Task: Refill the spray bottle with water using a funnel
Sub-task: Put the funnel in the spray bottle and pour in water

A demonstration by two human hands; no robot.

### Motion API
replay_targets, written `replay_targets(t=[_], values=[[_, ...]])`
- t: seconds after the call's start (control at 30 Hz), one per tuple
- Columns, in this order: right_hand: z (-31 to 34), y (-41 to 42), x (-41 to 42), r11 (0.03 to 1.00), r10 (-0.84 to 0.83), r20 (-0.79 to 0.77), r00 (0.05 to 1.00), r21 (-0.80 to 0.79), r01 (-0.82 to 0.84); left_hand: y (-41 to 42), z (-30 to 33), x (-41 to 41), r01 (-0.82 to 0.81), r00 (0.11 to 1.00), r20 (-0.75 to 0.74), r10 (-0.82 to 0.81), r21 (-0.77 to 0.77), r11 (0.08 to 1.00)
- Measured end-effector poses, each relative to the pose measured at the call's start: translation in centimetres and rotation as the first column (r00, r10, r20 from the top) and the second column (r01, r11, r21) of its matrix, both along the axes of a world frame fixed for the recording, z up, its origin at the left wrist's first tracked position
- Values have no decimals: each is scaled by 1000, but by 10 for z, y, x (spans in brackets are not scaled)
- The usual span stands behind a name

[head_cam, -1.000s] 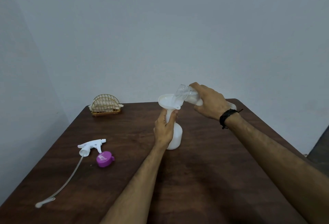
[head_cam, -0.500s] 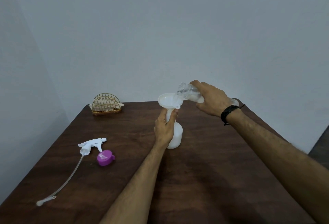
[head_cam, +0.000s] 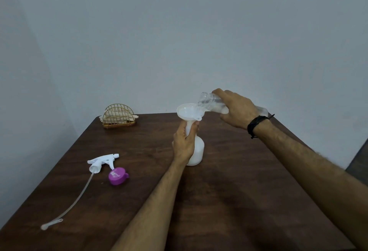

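tilted higher now, clear bottle (head_cam: 214, 105) in right hand (head_cam: 237, 109) pours into funnel (head_cam: 188, 111).

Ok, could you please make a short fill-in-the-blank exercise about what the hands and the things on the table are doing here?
1. The funnel sits in the neck of the white ____.
2. The left hand grips the spray bottle by its ____.
3. The right hand tilts a clear bottle over the ____.
4. The cap beside the spray head is ____.

Missing words: spray bottle; neck; funnel; purple

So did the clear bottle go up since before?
Yes. The clear bottle rose slightly above the funnel, which stayed put, and its base end tipped up.
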State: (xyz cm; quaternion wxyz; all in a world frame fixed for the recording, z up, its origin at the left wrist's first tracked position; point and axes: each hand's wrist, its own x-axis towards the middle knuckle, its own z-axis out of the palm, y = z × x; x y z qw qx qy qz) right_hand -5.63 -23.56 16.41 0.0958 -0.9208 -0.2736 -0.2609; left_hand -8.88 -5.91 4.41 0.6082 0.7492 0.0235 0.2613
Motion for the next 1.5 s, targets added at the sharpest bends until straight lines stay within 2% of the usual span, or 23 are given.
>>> replay_targets(t=[1.5], values=[[5,-1,7,995,-24,113,993,-91,34,0,-1,2,-3,1000,6,3,-1,1000]])
